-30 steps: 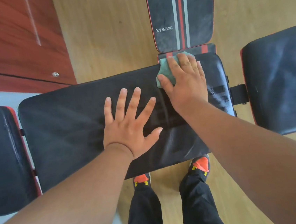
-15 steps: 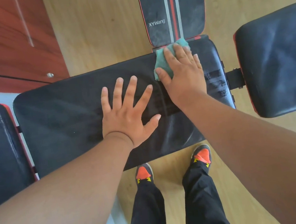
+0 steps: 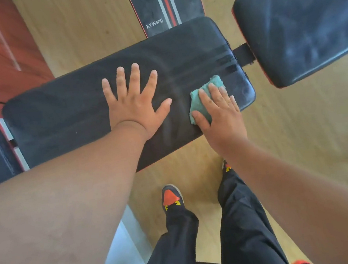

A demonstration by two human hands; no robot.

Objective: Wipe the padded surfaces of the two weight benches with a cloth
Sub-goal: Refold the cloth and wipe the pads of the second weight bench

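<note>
The right hand (image 3: 220, 107), fingers flat on the cloth (image 3: 200, 101), had dragged it from the pad's (image 3: 70, 112) far edge back to its near right corner. The left hand (image 3: 133, 101) stayed spread, bracing mid-pad. One stroke done; much dusty padding likely remained.

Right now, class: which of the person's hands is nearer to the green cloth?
Right. The right hand presses on the green cloth; the left hand lies flat on the bench pad beside it, apart.
</note>
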